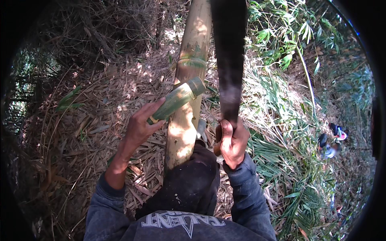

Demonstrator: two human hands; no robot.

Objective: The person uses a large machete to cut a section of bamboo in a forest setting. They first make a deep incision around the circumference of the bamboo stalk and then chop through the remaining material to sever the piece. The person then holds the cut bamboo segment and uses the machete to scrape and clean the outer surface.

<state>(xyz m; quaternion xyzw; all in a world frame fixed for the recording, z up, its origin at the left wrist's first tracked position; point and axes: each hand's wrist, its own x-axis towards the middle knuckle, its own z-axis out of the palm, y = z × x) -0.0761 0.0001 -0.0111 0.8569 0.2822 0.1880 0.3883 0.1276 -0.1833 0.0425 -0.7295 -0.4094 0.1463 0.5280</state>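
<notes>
My left hand (144, 124) grips the near end of a short green bamboo piece (177, 99), its thumb and fingers closed around it. The piece slants up to the right, its far end in front of a thick, pale bamboo pole (183, 132); I cannot tell whether the two touch. That pole runs from beside my leg toward the top of the view. My right hand (234, 142) is wrapped round the handle of a machete (229, 60). The wide dark blade points up and away, right of the pole, slightly blurred.
Dry bamboo leaves (96, 132) cover the ground on the left. Cut green leaves (277, 160) lie heaped to the right, with leafy bamboo shoots (285, 36) behind. Tangled dry branches (108, 32) stand at the far left. A small blue and red object (331, 150) shows at the right.
</notes>
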